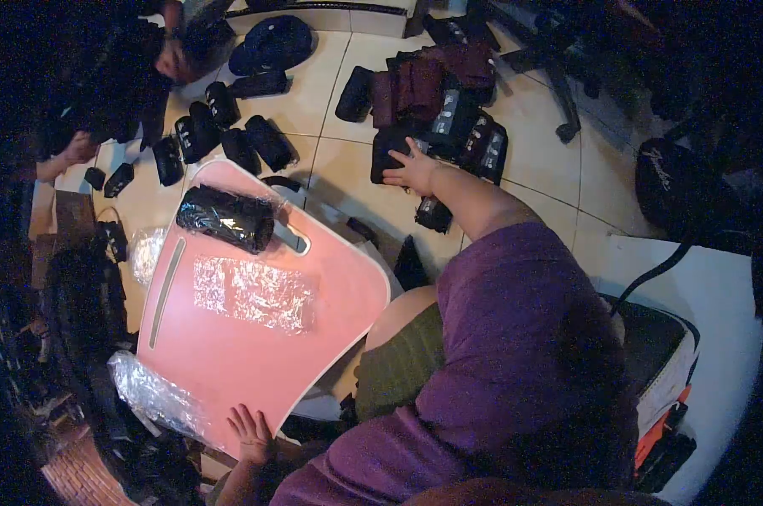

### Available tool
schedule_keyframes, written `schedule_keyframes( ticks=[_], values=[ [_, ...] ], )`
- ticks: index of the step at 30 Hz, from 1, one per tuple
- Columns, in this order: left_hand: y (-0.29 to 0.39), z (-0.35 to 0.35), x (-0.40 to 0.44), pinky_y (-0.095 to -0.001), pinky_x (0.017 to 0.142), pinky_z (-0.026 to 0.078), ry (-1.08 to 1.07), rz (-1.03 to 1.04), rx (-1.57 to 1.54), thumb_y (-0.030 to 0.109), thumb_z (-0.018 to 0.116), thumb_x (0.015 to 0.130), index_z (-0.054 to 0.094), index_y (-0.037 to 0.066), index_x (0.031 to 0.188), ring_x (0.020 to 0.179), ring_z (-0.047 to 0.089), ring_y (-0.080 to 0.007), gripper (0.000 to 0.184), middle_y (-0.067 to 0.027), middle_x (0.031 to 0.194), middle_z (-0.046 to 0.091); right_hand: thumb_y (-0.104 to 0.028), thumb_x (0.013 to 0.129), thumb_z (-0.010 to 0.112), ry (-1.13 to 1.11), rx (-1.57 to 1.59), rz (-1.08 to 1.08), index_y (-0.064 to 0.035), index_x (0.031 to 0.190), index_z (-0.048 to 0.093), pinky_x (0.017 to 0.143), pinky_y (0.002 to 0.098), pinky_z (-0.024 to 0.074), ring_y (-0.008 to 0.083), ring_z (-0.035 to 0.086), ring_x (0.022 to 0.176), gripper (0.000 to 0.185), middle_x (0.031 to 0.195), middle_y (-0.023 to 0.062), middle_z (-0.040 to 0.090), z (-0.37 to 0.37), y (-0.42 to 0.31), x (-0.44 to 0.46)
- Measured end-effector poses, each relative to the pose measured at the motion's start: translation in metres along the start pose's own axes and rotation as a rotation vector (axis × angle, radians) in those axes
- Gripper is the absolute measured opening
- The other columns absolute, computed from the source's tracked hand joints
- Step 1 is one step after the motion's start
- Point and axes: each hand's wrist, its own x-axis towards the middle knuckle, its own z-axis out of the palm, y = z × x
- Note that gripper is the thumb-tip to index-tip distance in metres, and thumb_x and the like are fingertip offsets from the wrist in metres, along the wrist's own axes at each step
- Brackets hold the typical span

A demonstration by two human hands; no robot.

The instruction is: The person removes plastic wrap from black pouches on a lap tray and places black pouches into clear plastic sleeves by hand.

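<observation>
My left hand [250, 432] lies with spread fingers at the near edge of a pink lap table [255, 358]. My right hand [412, 171] reaches forward over the floor, its fingers apart on a dark folded cloth bundle [390, 153]. Around that bundle lie more dark rolled bundles with pale labels [455, 114] and several maroon ones [417, 88]. On the pink table rest a black roll in shiny clear wrap [227, 219] and a flat clear plastic bag [255, 291]. Another stack of clear plastic bags [158, 396] sits at the table's left corner.
Several dark rolls [198, 132] are scattered on the tiled floor beyond the table. Another person's hand [79, 148] shows at the left. A chair base [567, 126] stands at the back right, and a dark bag [664, 181] lies at the right.
</observation>
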Motion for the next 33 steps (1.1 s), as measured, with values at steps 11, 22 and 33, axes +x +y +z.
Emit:
schedule_keyframes(
  ticks=[11, 22, 33],
  values=[
    [-0.007, 0.021, -0.007, -0.0743, 0.089, 0.011, 0.08, 0.004, 0.027, 0.009, 0.044, 0.084, 0.007, 0.007, 0.135, 0.119, 0.012, -0.063, 0.063, -0.0387, 0.135, 0.008, -0.025, 0.082, 0.053, -0.138, 0.02, 0.178, -0.0266, 0.137, 0.026, 0.098, 0.0693, 0.0125, 0.0303, 0.015, 0.133, 0.061, 0.143, -0.0085, 0.02, -0.016, 0.039, -0.013],
    [0.002, 0.001, 0.002, -0.0753, 0.089, 0.009, -0.025, -0.017, -0.046, 0.01, 0.047, 0.078, 0.006, 0.004, 0.134, 0.119, 0.01, -0.0643, 0.069, -0.0427, 0.132, 0.009, -0.035, 0.081, 0.048, 0.111, 0.156, 0.136, -0.0229, 0.134, 0.034, 0.1, 0.0668, 0.0051, 0.0307, 0.013, 0.134, 0.056, 0.144, -0.0019, 0.02, -0.007, -0.001, -0.02],
    [-0.002, 0.008, -0.003, -0.074, 0.09, 0.009, 0.014, 0.006, 0.02, 0.01, 0.047, 0.078, 0.003, 0.006, 0.136, 0.119, 0.013, -0.0631, 0.073, -0.0409, 0.134, 0.007, -0.033, 0.076, 0.056, 0.173, -0.11, -0.102, -0.0206, 0.128, 0.04, 0.101, 0.0665, 0.007, 0.0276, 0.015, 0.133, 0.056, 0.145, 0.0005, 0.017, 0.07, -0.063, -0.076]
  ],
)
